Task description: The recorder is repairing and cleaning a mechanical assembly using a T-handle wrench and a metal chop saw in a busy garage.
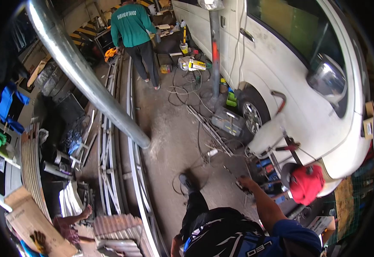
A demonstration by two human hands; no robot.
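Right hand [247, 183] gripping slim tool [240, 185], fingers clamped, near white van [311, 132] — left hand [177, 245] hanging farther off, fingers: can't tell.

Tool [238, 184] in right fingers [245, 182]

White capitals stretch across the back of a co-worker's green shirt [132, 32], plain as day! Down low, bold pale letters sit on the camera wearer's dark-and-blue shirt [227, 235]. Dark print marks the brown cardboard box [35, 229]; on the grey case [229, 124], the lettering's too small.
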